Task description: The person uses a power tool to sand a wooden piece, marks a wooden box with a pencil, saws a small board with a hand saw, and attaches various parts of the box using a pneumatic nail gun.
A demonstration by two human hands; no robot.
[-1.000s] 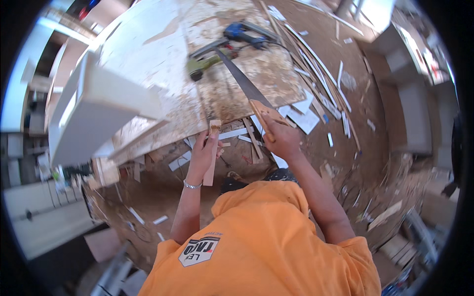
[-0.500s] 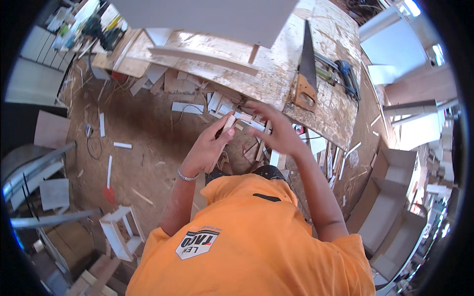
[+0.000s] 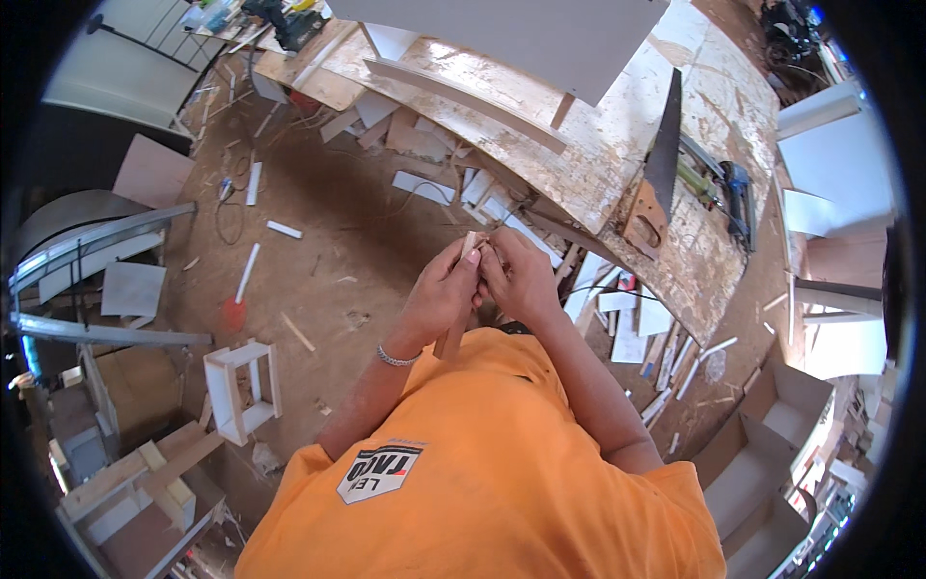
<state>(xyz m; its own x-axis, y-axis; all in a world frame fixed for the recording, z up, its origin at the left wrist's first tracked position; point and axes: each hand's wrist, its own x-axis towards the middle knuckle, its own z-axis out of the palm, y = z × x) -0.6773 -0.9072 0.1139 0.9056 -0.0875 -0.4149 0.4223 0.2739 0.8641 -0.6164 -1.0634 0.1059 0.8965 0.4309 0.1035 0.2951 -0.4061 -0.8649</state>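
In front of my chest my left hand (image 3: 436, 297) is wrapped round a narrow wooden strip (image 3: 449, 343). The strip stands tilted, its top poking out above my thumb and its lower end showing beneath the palm. My right hand (image 3: 521, 275) is closed at the strip's upper part, thumb and fingers pinched together and touching my left fingers. Whether anything small sits in that pinch is hidden. A metal bracelet circles my left wrist.
Ahead stands a worn workbench (image 3: 617, 125) with a large white panel (image 3: 502, 29). A handsaw (image 3: 664, 159) and a blue-black power tool (image 3: 740, 203) lie on its right. Offcuts (image 3: 627, 333) litter the floor beneath. A small white frame (image 3: 228, 391) sits left; box carcasses (image 3: 762, 434) stand right.
My right hand, spread and apart from the strip before, has come in and closed at its upper part. The view has shifted, so the bench appears farther right and lower.
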